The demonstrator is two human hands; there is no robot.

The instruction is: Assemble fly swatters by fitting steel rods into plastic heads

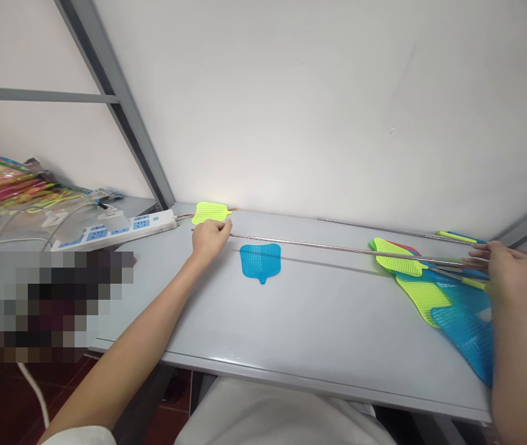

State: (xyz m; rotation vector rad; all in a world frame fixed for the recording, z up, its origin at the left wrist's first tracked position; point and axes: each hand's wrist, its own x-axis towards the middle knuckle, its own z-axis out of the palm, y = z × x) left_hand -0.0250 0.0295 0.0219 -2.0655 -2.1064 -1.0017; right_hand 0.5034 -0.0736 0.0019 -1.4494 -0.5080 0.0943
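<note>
My left hand (210,240) is closed on the thin end of a long metal telescopic rod (309,244), whose tip pokes out past the fist. The rod runs nearly level across the table, raised a little, with its shadow below. At its thicker end my right hand (513,272), slightly blurred, is closed round it. Under the rod lies a loose blue fly swatter head (261,261). Beside my left hand, at the wall, is a yellow-green swatter head (210,212). Near my right hand are several swatter heads, yellow-green (423,296) and blue (464,321), piled and overlapping.
A second metal rod (383,231) lies along the wall, near a yellow-green and blue handle (458,237). To the left sit a white power strip (119,230) with cords and bagged colourful items (17,191). A grey metal post (128,117) rises behind the table.
</note>
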